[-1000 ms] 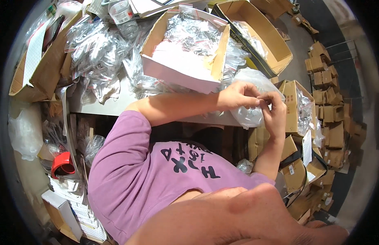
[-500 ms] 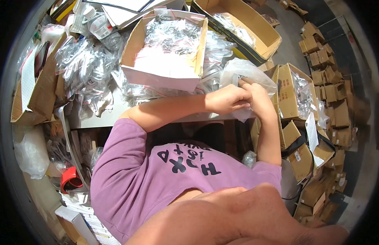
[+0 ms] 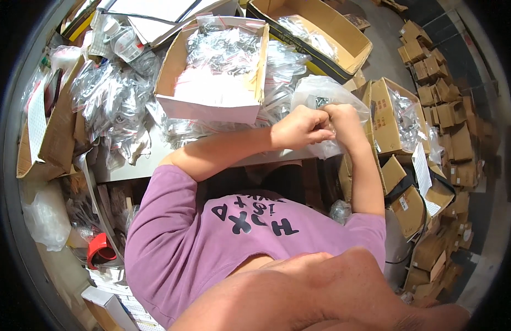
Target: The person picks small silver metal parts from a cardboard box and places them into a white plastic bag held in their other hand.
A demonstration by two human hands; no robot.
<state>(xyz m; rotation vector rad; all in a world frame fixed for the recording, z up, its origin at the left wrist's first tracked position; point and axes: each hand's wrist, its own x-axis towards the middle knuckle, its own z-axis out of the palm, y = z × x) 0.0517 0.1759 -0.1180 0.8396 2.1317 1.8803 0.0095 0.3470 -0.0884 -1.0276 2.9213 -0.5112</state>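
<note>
A translucent plastic bag (image 3: 309, 91) lies at the right part of the table, with a small dark-and-silver item (image 3: 320, 101) showing at it. My left hand (image 3: 300, 127) reaches across from the left, closed, thumb and fingers pinched at the bag's near part. Close against it, my right hand (image 3: 346, 122) is closed too, its knuckles over the bag. The fingertips of both hands are partly hidden, and any small thing between them cannot be made out. Beyond my left forearm stands an open carton (image 3: 211, 109) full of small clear zip bags (image 3: 225, 49).
Heaps of clear zip bags (image 3: 115, 99) cover the table's left. A plastic bottle (image 3: 123, 39) lies behind them. At the back right is a long open carton (image 3: 352, 47); right of my hands, a carton of packed bags (image 3: 385, 118). A red ring-shaped object (image 3: 103, 249) sits low left.
My right hand has drawn its fingers back into a closed grip, uncovering the small dark-and-silver item. My left hand has moved slightly left and up. The view has shifted a little.
</note>
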